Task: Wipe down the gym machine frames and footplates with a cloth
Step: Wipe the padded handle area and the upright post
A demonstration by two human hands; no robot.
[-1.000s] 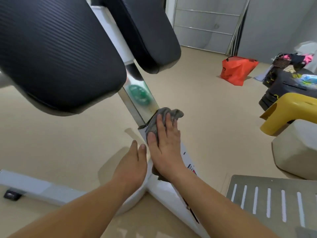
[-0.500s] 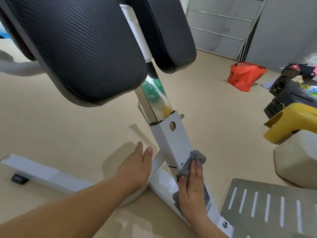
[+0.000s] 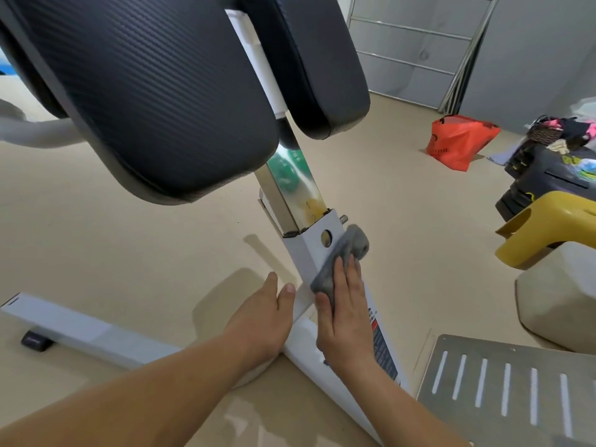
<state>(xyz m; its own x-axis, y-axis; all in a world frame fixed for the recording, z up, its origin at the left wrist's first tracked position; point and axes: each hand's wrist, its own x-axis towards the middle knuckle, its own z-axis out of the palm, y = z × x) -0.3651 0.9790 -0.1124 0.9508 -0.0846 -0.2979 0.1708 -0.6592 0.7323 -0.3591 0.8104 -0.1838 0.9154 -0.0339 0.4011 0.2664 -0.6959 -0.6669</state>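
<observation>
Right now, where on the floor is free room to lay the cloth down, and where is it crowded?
Free: the floor between the white post and the orange bag; also the floor left of the post, beyond the base bar. Crowded: the right edge, with yellow stool, footplate and black cases.

The left hand (image 3: 263,319) is resting palm-down, fingers straight; the right hand (image 3: 343,312) is pressing flat, fingers extended together.
</observation>
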